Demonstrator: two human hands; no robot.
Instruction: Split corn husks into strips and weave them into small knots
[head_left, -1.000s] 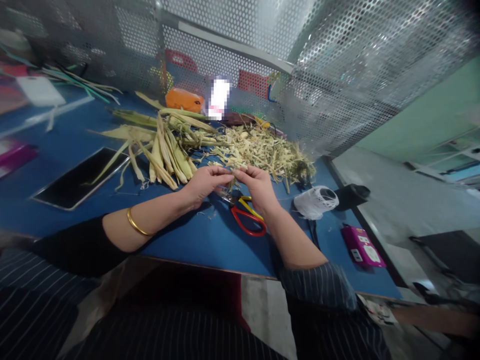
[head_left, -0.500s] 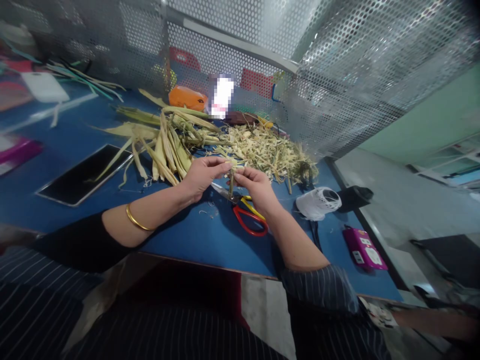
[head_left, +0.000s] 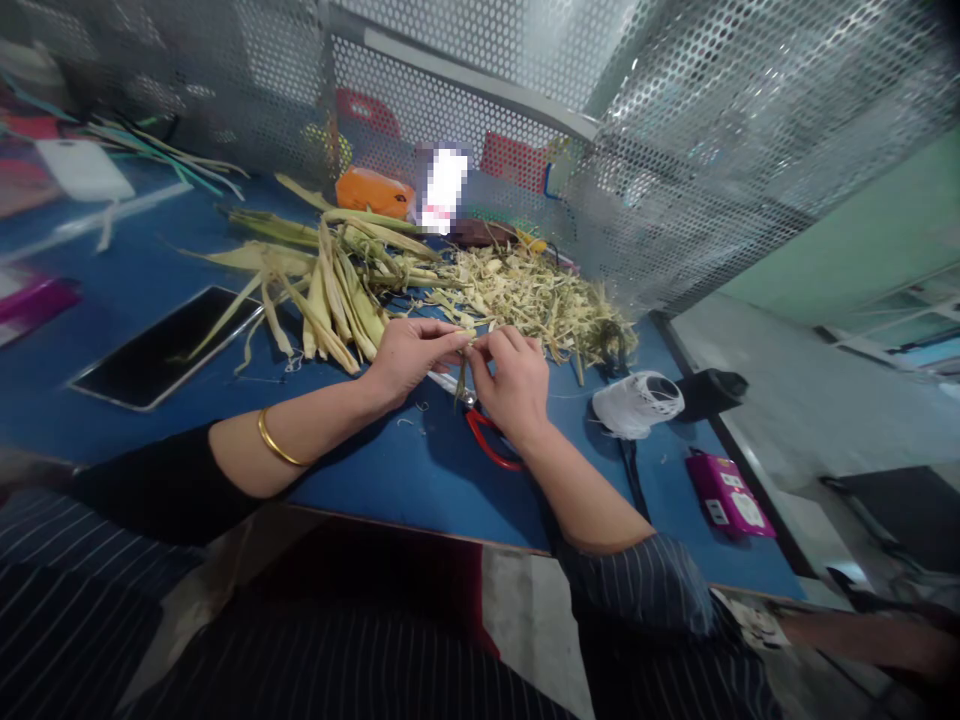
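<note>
Over the blue table, my left hand (head_left: pixel 411 358) pinches a small yellow-green strip of husk (head_left: pixel 463 372) between thumb and fingers. My right hand (head_left: pixel 514 378) grips the same strip from the other side, its fingertips close to those of the left. The strip's lower end hangs between both hands. Beneath them lie scissors (head_left: pixel 491 440) with red handles, partly covered by my right hand. Long dry husks (head_left: pixel 330 290) are piled beyond my left hand, and a heap of shredded husk pieces (head_left: pixel 532 295) lies beyond my right.
A white thread spool (head_left: pixel 636 403) stands at the right, near a black roll (head_left: pixel 712 395) and a purple box (head_left: pixel 729 495). At the left lies a dark flat panel (head_left: pixel 169 350). An orange pouch (head_left: pixel 373 192) and perforated metal screen (head_left: pixel 450 95) are behind.
My right hand has turned and its fingers have curled in closer to my left fingertips, now covering more of the scissors, including the yellow handle part.
</note>
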